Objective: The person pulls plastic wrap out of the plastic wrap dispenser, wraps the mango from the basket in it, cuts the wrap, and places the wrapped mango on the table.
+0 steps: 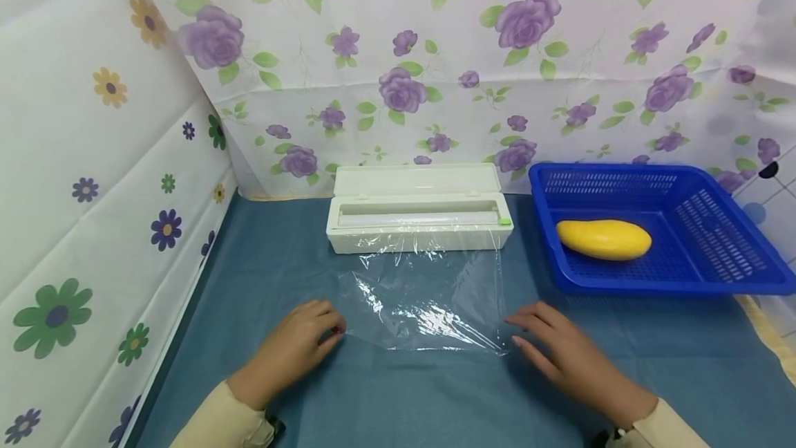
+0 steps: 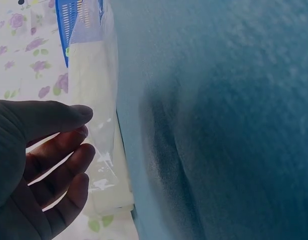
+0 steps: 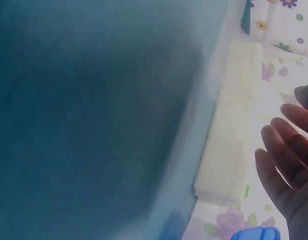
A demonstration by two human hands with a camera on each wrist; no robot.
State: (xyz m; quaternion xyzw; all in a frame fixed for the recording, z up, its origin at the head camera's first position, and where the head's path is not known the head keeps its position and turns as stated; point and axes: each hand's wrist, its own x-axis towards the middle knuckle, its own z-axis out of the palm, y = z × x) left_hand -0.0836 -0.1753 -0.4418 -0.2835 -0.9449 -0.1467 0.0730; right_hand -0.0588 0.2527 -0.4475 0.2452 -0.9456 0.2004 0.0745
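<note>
A sheet of clear plastic film (image 1: 429,303) runs from a roll (image 1: 417,219) in an open white dispenser box (image 1: 348,239) toward the person. Beside the film's near left corner is my left hand (image 1: 295,344), thumb and index tips close together. I cannot tell whether they pinch the film. On the other side, my right hand (image 1: 569,351) reaches toward the film's right edge, its thumb and index finger apart with nothing between them. The left wrist view shows the loosely bent left fingers (image 2: 68,155) overlapping the film; in the right wrist view the right fingers (image 3: 286,145) are spread.
To the right stands a blue plastic basket (image 1: 662,282) with a yellow mango-like fruit (image 1: 603,239) in it. The box's white lid (image 1: 417,178) leans back against a flowered cloth (image 1: 448,33). A blue cloth (image 1: 398,399) covers the table; another flowered cloth (image 1: 68,227) borders the left.
</note>
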